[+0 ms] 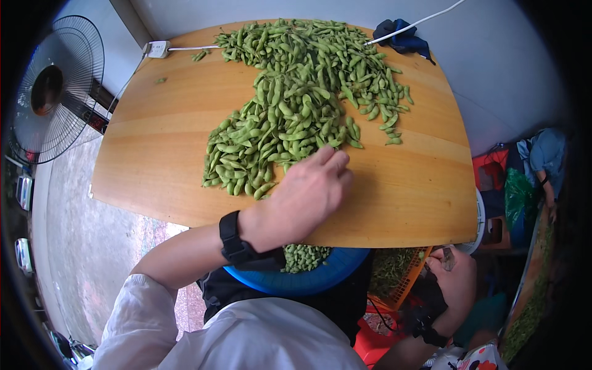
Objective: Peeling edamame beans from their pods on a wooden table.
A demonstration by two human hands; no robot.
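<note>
A large heap of green bean pods (pixel 283 98) lies on the wooden table (pixel 419 203). My left hand (pixel 311 191) is over the near edge of the heap, fingers curled down; whatever they hold is hidden. A blue basin (pixel 333 277) with shelled green beans (pixel 303 258) sits just below the table edge, partly behind my left wrist. Beside it, an orange slatted basket (pixel 412 268) holds leafy pod waste (pixel 388 274). My right hand (pixel 453 277) is closed at the basket's right side, around a small greyish-brown object too unclear to name.
A fan (pixel 52 92) stands at left, near a power strip (pixel 158 49) and white cable. Dark blue cloth (pixel 404 40) lies at the back right. Bags (pixel 518 197), containers and another person's blue-clad arm (pixel 542 172) are at right, beside a long board strewn with greens (pixel 530 290).
</note>
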